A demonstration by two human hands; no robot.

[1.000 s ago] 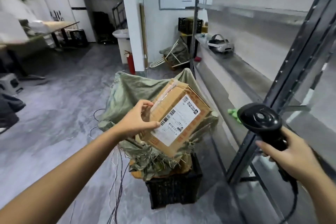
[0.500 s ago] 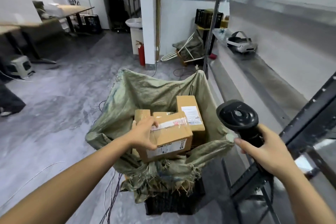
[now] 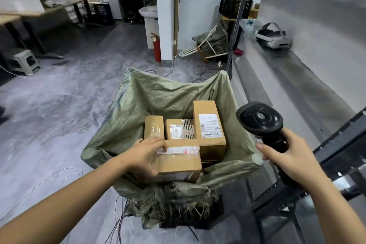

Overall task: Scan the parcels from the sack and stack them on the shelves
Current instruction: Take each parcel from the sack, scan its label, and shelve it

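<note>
both bare forearms extend forward from the lower corners of the view. the left hand (image 3: 146,157) grips the near-left corner of a cardboard parcel (image 3: 178,166), fingers laid over its top. the right hand (image 3: 295,157) is wrapped round the handle of a black scanner (image 3: 259,121), head uppermost.
</note>
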